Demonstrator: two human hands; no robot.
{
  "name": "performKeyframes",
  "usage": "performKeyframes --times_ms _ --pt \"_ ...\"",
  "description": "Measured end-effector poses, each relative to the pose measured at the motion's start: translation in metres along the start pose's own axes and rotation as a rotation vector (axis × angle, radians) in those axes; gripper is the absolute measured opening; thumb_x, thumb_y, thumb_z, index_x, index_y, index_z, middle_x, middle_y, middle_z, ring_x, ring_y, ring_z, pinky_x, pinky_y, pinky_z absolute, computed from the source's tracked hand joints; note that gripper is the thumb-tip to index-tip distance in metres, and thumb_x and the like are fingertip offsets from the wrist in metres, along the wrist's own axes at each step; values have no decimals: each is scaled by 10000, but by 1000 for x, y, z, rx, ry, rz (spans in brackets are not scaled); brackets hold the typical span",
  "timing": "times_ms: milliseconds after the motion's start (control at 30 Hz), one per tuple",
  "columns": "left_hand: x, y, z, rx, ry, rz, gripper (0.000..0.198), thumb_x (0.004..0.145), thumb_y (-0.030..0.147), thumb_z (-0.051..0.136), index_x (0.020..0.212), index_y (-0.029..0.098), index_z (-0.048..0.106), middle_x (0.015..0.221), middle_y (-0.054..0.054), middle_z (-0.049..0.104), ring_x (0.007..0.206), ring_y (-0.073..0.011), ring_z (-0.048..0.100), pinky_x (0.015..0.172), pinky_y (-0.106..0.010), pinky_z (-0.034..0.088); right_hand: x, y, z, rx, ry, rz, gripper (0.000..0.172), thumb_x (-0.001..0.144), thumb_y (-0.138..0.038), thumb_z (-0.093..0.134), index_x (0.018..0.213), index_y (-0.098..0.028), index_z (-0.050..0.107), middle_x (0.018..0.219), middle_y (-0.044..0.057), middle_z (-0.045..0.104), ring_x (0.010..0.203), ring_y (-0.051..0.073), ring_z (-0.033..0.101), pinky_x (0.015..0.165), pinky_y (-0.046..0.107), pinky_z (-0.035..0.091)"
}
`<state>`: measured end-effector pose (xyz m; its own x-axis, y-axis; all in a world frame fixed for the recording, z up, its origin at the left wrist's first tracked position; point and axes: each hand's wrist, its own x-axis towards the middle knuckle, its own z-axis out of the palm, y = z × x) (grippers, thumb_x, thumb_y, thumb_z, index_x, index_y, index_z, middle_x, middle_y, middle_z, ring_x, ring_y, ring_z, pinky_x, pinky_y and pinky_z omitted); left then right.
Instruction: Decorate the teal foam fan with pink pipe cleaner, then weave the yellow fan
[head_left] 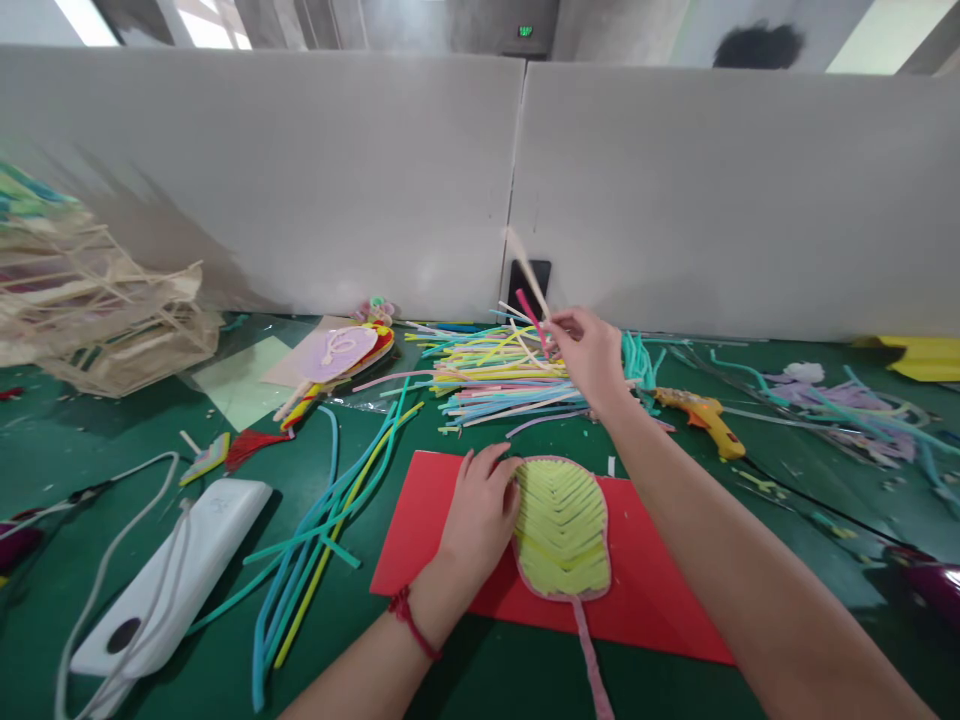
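Note:
My right hand (589, 360) is raised over a heap of pipe cleaners (502, 375) in several colours. Its fingers are closed on a pale pink pipe cleaner (527, 270), blurred at its upper end; a short hot-pink one (530, 315) juts out beside it. On a red sheet (660, 560) lies a yellow-green leaf-shaped fan (564, 530) with a pink rim and a pink handle pointing toward me. My left hand (480, 510), a red cord bracelet on its wrist, rests at the fan's left edge with fingers slightly apart and curved; the fingertips touch the rim.
To the right lies a yellow glue gun (701, 420) with a black cord. Loose blue, teal and yellow pipe cleaners (330, 530) and a white power strip (180, 570) are on the left. Behind stand a grey partition (300, 180), a dark phone (531, 280) and finished fans (337, 350).

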<state>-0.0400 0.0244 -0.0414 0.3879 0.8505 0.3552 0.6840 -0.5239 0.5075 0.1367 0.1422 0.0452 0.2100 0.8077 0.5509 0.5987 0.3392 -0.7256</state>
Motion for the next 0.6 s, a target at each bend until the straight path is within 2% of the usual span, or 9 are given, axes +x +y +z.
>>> performKeyframes --times_ms 67,267,433,533,600 --pt "0 0 0 -1 0 6 290 823 66 479 1066 185 585 1192 -102 575 1128 -248 531 1005 -536 395 4 -9 1 125 24 2 85 809 -266 572 771 -191 589 744 -1 687 519 117 621 515 249 489" --pt "-1 -1 2 0 -3 3 293 822 66 485 1068 189 583 1205 -94 568 1142 -250 521 1020 -534 383 19 -44 3 364 77 -135 140 823 -355 578 821 -215 565 781 -23 687 408 50 524 376 188 409" --pt "0 -2 2 -17 -8 -10 286 827 63 476 1061 185 586 1203 -93 570 1146 -243 518 1037 -531 362 15 -83 -8 481 233 -247 167 890 -404 485 943 -254 534 886 -27 670 418 35 495 393 190 406" --pt "0 -2 2 -62 14 -7 282 842 75 459 1077 184 572 1195 -90 577 1139 -232 522 1043 -521 357 -11 -85 -19 383 139 -329 105 888 -337 518 884 -253 581 829 -30 667 448 52 510 450 217 461" --pt "0 -1 0 -117 41 -13 304 867 115 449 1153 180 528 1194 -96 578 1142 -227 522 1031 -493 381 -36 -72 -27 130 -14 -419 103 872 -297 547 854 -266 644 819 -16 677 650 115 624 613 269 530"
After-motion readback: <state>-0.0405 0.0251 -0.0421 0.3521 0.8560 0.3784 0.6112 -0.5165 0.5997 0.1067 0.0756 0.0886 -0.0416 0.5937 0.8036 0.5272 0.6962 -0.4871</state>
